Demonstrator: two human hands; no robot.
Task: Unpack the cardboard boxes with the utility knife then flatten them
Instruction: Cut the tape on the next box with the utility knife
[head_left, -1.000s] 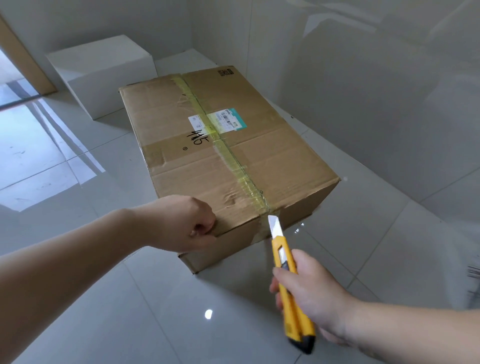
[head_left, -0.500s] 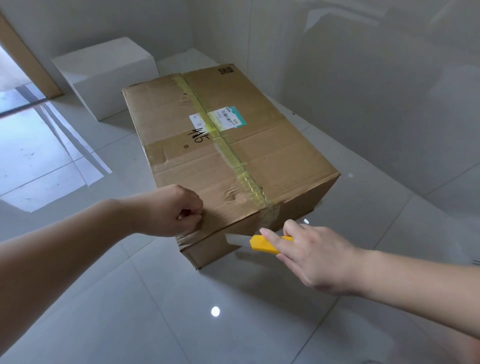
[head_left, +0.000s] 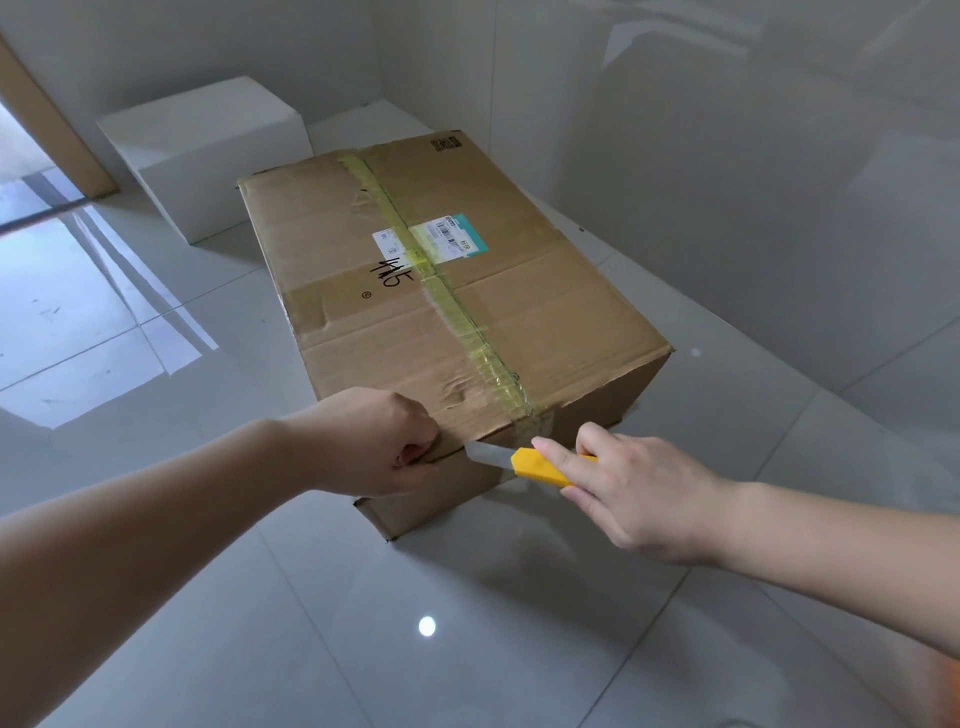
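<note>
A brown cardboard box (head_left: 545, 312) lies on the tiled floor, sealed along its top by a strip of yellowish tape (head_left: 441, 280) and bearing a shipping label. My left hand (head_left: 379, 441) grips the near top edge of the box with curled fingers. My right hand (head_left: 628, 493) holds a yellow utility knife (head_left: 540, 465) sideways, index finger laid along its handle. The bare blade points left and lies against the near face of the box just under the top flap's edge, beside where the tape folds over.
A white box (head_left: 208, 150) stands behind the cardboard box to the left. Glossy tiled walls (head_left: 727, 182) close in at the back and right. A doorway with a wooden frame (head_left: 57, 135) opens at the far left. Shiny floor tiles (head_left: 467, 649) spread in front.
My right hand turned the knife from upright to sideways and brought its blade to the box's near edge. My left hand stayed gripping that edge. The view moved slightly closer.
</note>
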